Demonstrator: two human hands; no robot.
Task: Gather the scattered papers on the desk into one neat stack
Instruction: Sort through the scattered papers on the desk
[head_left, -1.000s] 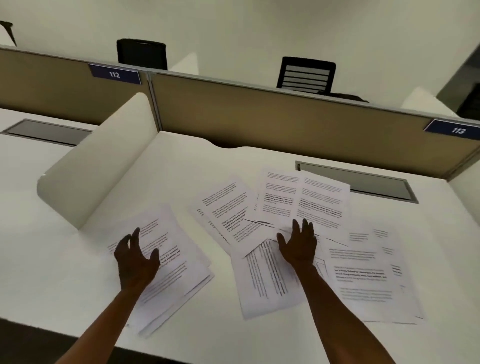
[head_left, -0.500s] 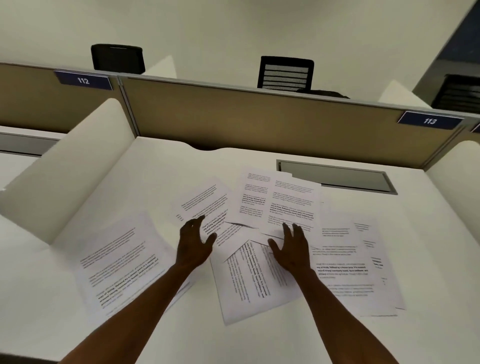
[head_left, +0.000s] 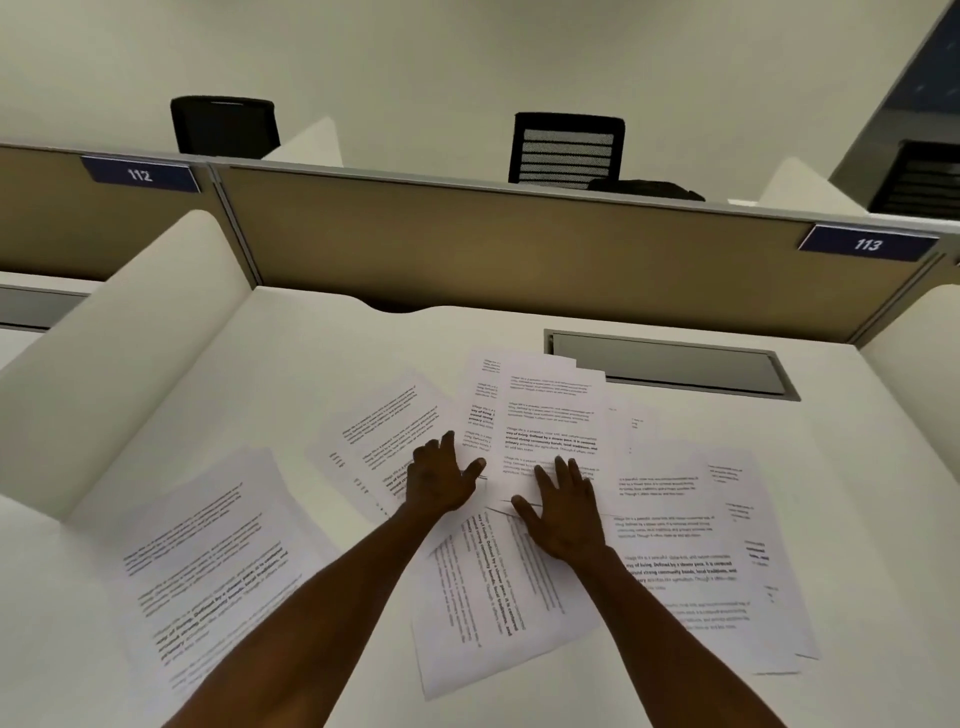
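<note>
Printed white sheets lie scattered across the white desk (head_left: 322, 364). A small pile of sheets (head_left: 208, 566) sits at the left, apart from the rest. Overlapping sheets (head_left: 550, 410) fan out in the middle, one sheet (head_left: 488, 613) lies turned sideways near me, and more sheets (head_left: 696, 566) spread to the right. My left hand (head_left: 441, 480) rests flat, fingers apart, on the middle-left sheets (head_left: 389, 421). My right hand (head_left: 563, 512) lies flat with spread fingers on the middle sheets. Neither hand grips a sheet.
White side dividers (head_left: 119, 358) flank the desk on the left and on the right (head_left: 919, 338). A tan back partition (head_left: 519, 249) carries the labels 112 and 113. A grey cable hatch (head_left: 670, 364) is set into the desk behind the papers. Black chairs (head_left: 569, 148) stand beyond.
My left hand left the left pile and moved right and forward onto the middle sheets. My right hand stayed on the middle sheets. The view shifted right.
</note>
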